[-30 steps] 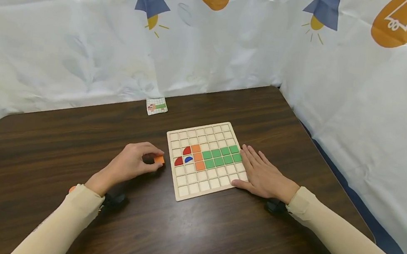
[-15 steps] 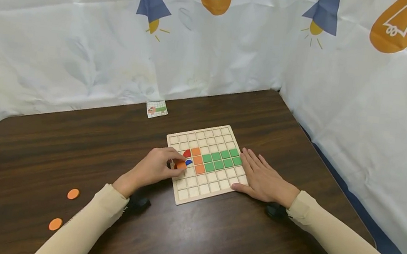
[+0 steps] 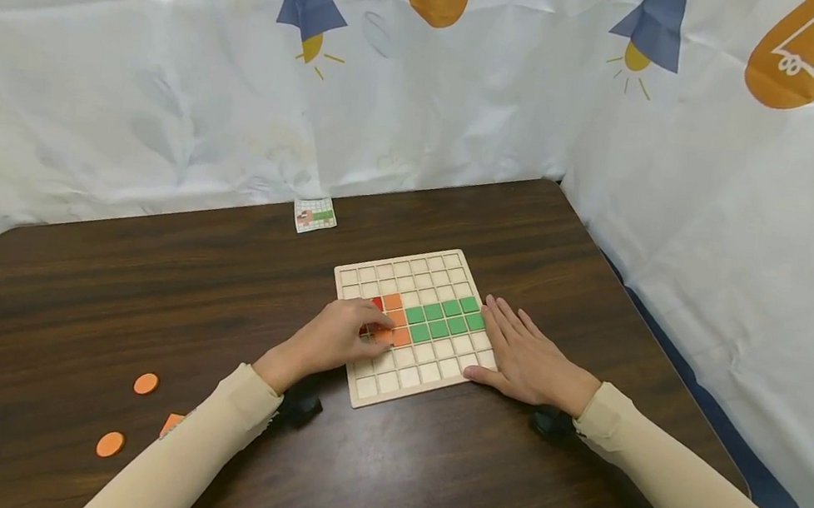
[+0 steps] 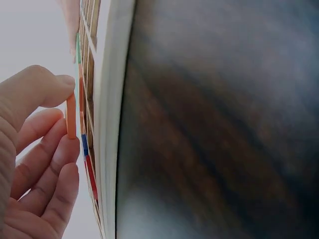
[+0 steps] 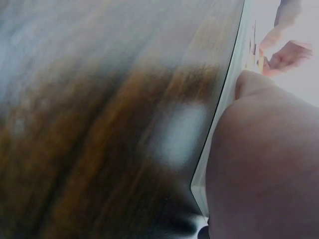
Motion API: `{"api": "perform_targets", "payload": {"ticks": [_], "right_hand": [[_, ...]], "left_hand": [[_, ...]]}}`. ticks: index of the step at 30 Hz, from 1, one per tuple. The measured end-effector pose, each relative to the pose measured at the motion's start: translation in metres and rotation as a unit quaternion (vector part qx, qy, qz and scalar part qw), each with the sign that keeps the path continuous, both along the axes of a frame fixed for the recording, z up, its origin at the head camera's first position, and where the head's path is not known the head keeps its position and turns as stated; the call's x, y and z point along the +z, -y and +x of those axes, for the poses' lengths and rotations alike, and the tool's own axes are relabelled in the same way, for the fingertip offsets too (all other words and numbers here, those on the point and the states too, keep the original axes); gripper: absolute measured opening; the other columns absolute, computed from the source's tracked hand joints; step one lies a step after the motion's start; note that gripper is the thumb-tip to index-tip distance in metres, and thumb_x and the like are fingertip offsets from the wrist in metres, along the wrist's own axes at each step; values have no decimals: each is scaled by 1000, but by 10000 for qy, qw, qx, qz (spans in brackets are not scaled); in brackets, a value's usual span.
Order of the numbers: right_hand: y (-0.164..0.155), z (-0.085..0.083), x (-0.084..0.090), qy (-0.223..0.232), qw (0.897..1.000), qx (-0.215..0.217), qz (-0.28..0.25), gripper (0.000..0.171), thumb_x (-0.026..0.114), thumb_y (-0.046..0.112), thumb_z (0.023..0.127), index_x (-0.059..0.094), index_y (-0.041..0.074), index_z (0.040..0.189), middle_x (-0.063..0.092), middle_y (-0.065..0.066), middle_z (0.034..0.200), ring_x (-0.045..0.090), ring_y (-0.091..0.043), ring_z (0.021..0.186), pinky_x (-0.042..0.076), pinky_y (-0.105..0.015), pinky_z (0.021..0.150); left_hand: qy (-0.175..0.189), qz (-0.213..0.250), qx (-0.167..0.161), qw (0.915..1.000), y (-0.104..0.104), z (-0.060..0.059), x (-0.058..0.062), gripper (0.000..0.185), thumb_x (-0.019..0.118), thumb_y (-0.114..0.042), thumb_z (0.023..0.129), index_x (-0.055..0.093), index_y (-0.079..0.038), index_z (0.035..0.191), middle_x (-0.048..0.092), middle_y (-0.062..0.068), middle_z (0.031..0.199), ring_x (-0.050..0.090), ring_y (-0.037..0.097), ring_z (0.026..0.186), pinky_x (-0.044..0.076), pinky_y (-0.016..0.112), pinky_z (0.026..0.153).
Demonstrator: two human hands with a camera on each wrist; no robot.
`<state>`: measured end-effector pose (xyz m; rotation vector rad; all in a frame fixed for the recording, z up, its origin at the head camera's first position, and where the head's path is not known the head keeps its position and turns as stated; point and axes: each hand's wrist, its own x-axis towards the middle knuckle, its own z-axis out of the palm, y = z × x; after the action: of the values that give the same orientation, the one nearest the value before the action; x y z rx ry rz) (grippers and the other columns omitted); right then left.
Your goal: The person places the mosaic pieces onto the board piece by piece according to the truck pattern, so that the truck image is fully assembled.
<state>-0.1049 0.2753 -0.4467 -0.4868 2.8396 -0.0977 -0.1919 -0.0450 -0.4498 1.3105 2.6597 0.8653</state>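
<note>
1. Dark wood table (image 3: 427,474) – backed by white printed sheeting (image 3: 132,88).
2. Wooden grid board (image 3: 414,322) at table centre – green squares (image 3: 445,317) in two rows, orange squares (image 3: 396,320) just left of them, red piece (image 3: 376,303) partly hidden by fingers.
3. Right hand (image 3: 526,360) flat on the board's right edge, fingers straight, holding nothing.
4. Left hand (image 3: 332,342) over the board's left part, thumb and fingers pinching an orange tile (image 4: 71,117) on edge, just above the cells.
5. Small pattern card (image 3: 314,215) near the far table edge.
6. Two orange discs (image 3: 146,383) and an orange square piece (image 3: 171,424) at near left, well apart from the board.
</note>
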Motion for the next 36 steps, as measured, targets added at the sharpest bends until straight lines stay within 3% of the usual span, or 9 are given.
{"api": "perform_targets", "payload": {"ticks": [6,22,36], "right_hand": [[0,0,1,-9,10000,7,1,103,41,73,100,7,1,166,3,-18,175,6,-35,164,17,-57,132],[0,-1,1,-42,10000,50,7,103,39,73,100,6,2,166,2,-18,175,5,-35,165,18,-57,132],[-1,-1,-1,-27,10000,65,-40,102,40,73,100,7,1,166,3,-18,175,5,-36,164,18,-58,132]], "left_hand": [[-60,52,-42,10000,0,-1,1,19,80,-18,88,80,-9,106,77,-1,94,63,9,80,54,26,73],[92,-133,-25,9999,2,-1,2,24,79,-20,88,80,-10,110,77,0,98,63,10,82,55,28,77],[-115,-80,-208,9997,2,-1,3,22,79,-18,88,81,-9,108,78,1,99,66,11,85,57,29,78]]}}
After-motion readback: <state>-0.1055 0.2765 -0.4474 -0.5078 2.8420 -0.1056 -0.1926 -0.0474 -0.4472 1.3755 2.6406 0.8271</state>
